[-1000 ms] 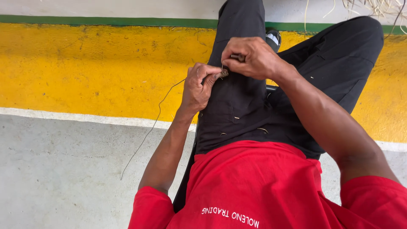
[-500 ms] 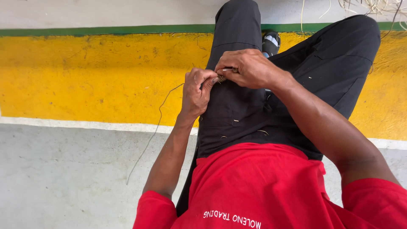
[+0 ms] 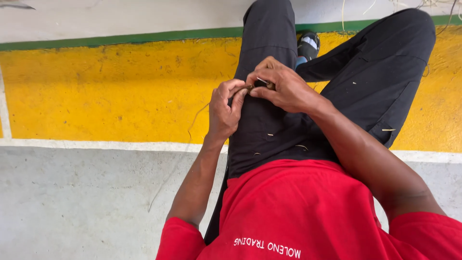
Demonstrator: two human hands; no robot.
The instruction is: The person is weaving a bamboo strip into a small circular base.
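Both hands (image 3: 250,94) pinching fibre strand (image 3: 198,115), over thigh (image 3: 264,58)

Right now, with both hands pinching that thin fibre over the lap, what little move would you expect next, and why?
Probably a short twist: the left hand and right hand pinch the thin strand close together, and its loose tail hangs down on the left side.

A grey concrete floor (image 3: 72,202) with yellow band (image 3: 110,91), white line (image 3: 96,144), green stripe (image 3: 120,37).
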